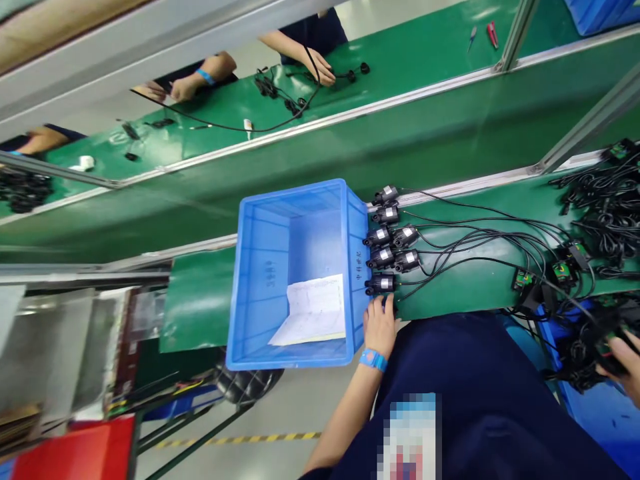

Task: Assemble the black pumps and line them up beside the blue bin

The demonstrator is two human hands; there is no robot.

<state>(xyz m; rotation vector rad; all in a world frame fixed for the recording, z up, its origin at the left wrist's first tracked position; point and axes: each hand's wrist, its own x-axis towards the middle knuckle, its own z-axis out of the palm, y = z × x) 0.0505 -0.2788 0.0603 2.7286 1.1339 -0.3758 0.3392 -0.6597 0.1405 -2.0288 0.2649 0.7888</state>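
My left hand (pixel 380 328), with a blue wristband, is at the front edge of the green bench. Its fingers are closed over a dark pump, mostly hidden under them. Just beyond sits a small black pump (pixel 384 283) with a white label, the nearest in a cluster of several alike. Their black cables (pixel 465 235) run right to black housings with green circuit boards (pixel 562 269). At the right edge my right hand (pixel 625 363), partly cut off and blurred, grips a black housing (pixel 607 350) with a bit of green showing.
Left of the pumps stands a blue crate (pixel 295 365) with folded paper (pixel 317 310) inside. Bundled black cables (pixel 610 213) lie at the far right, above another blue bin (pixel 595 417). Past the green partition, co-workers' hands (pixel 320 67) handle cables on another bench.
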